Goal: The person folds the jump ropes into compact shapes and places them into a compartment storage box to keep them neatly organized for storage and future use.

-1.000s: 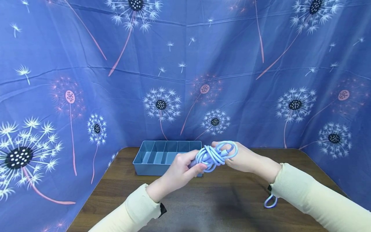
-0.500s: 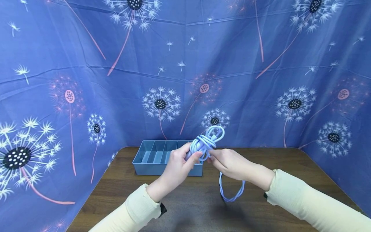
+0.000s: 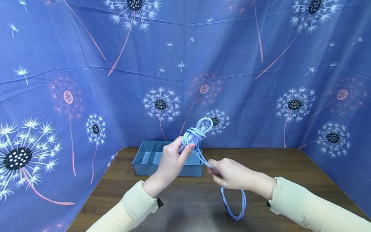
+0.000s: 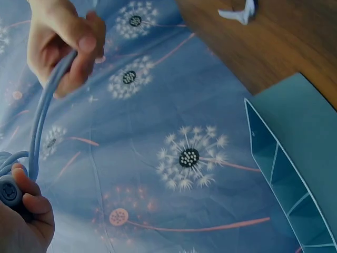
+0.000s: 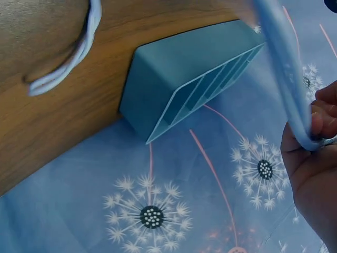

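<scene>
A light blue jump rope [image 3: 192, 136] is wound round its handle in a bundle, with a small loop standing out at the top. My left hand [image 3: 167, 161] grips this bundle in front of the box; the handle's round end cap [image 4: 9, 192] shows in the left wrist view. Lower and to the right, my right hand [image 3: 233, 174] holds a doubled length of the cord [image 4: 38, 126], which runs taut from the bundle. Below that hand hangs a loop of loose cord [image 3: 236, 217]. In the right wrist view, cord passes through the curled fingers [image 5: 316, 124].
A blue-grey box [image 3: 168, 169] with several compartments stands at the back of the brown wooden table [image 3: 116, 193], behind my left hand. Behind the table and at its sides hangs a blue cloth [image 3: 246, 80] printed with dandelions.
The right hand has gone from behind the bundle to below and right of it, drawing out a length of cord. The left hand has shifted left with the bundle, which now points more upward.
</scene>
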Action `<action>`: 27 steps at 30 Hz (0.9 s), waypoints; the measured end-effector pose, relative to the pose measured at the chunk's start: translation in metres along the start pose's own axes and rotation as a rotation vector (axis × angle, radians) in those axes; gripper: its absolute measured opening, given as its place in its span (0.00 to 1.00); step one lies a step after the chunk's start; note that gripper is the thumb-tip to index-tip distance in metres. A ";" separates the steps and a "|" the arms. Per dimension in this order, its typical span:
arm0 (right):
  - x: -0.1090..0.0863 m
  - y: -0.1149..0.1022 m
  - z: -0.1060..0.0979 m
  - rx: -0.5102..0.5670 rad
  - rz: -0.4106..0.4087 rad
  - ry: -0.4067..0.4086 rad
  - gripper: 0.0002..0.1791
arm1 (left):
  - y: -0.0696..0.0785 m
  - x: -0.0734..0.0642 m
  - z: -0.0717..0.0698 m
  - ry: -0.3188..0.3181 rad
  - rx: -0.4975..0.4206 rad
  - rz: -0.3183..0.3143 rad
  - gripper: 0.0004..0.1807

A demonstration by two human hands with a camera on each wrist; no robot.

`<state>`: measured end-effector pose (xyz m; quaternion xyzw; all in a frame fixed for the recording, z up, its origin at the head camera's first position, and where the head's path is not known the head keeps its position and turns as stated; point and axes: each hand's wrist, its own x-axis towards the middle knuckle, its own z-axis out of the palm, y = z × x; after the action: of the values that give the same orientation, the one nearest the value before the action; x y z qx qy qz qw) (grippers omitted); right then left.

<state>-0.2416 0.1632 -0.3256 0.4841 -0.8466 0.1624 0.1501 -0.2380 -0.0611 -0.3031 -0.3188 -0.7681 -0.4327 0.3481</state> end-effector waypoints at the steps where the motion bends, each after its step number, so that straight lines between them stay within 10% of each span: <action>1: -0.001 0.000 0.000 -0.001 -0.006 -0.005 0.10 | -0.002 0.000 -0.001 0.004 0.015 0.001 0.11; 16: -0.007 0.000 -0.007 -0.103 0.050 -0.105 0.12 | -0.032 -0.003 -0.008 -0.052 0.292 0.047 0.10; 27: -0.005 -0.006 -0.009 -0.465 0.099 0.178 0.13 | -0.041 -0.005 -0.007 -0.099 0.393 0.003 0.12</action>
<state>-0.2328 0.1679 -0.3191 0.3784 -0.8674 0.0126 0.3230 -0.2655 -0.0858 -0.3222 -0.2669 -0.8535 -0.2574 0.3660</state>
